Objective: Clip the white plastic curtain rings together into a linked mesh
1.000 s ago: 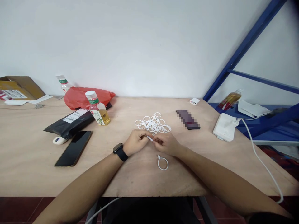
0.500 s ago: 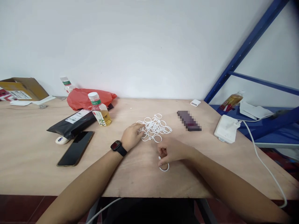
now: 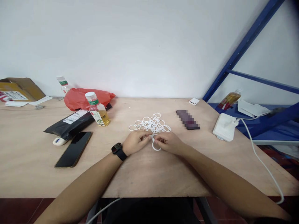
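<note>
A loose pile of white plastic rings (image 3: pixel 161 127), which look like curtain rings with small clasps, lies at the middle of the wooden table. My right hand (image 3: pixel 171 143) pinches one white ring (image 3: pixel 156 150), whose loop hangs down toward me just in front of the pile. Right beside it, my left hand (image 3: pixel 136 141) has its thumb and index finger closed on another white ring (image 3: pixel 153 134) at the pile's near edge. The two hands' fingertips almost meet, and they partly hide where the rings come together. A black watch (image 3: pixel 116 148) is on the left wrist.
To the left are a phone (image 3: pixel 74 151), a white oval case (image 3: pixel 59 141), a black parcel (image 3: pixel 67 126), a drink bottle (image 3: pixel 101 116) and a red bag (image 3: pixel 79 97). A blurred dark object (image 3: pixel 188 119) and a white charger with a cable (image 3: pixel 225 127) lie to the right.
My right hand has brought its ring up and left to the pile's near edge. My left hand has shifted slightly nearer to me and right; one ring now lies apart at the pile's left.
</note>
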A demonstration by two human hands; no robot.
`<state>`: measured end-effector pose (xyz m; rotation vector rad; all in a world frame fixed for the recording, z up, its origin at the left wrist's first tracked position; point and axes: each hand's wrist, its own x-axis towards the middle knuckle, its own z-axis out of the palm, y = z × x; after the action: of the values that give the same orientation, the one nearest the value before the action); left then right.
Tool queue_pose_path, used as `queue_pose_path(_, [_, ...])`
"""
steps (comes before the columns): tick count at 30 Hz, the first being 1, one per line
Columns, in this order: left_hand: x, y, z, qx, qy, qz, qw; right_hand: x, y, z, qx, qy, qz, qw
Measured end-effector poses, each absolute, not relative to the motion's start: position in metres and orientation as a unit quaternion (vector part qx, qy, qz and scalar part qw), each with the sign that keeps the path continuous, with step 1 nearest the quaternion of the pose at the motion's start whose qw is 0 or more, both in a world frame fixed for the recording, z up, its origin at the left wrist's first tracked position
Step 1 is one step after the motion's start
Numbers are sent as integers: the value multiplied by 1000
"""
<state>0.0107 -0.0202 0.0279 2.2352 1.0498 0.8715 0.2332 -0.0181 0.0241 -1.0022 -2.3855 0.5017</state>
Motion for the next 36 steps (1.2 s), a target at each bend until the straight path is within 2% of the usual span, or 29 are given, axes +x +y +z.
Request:
queue_pose_path(3, [15, -25, 30, 810, 381, 320, 312, 229, -19, 24, -358, -863, 145, 327])
queue_pose_path(6, [18, -26, 29, 793, 390, 322, 340, 226, -19, 23, -328, -870, 96, 356])
queue_pose_path(13, [19, -28, 29, 783, 403, 317, 353, 222, -20, 20, -277, -880, 65, 379])
queue_pose_path(25, [21, -25, 24, 804, 373, 346, 308, 213, -24, 16, -226, -897, 61, 374])
queue_pose_path(28, [19, -25, 25, 799, 366, 393, 271, 219, -20, 16, -256, -877, 26, 406])
queue_pose_path(32, [11, -19, 26, 790, 419, 416, 166, 234, -3, 12, -337, -825, -38, 451])
queue_pose_path(36, [1, -8, 20, 792, 533, 288, 71, 244, 15, 9, -383, -847, -20, 367])
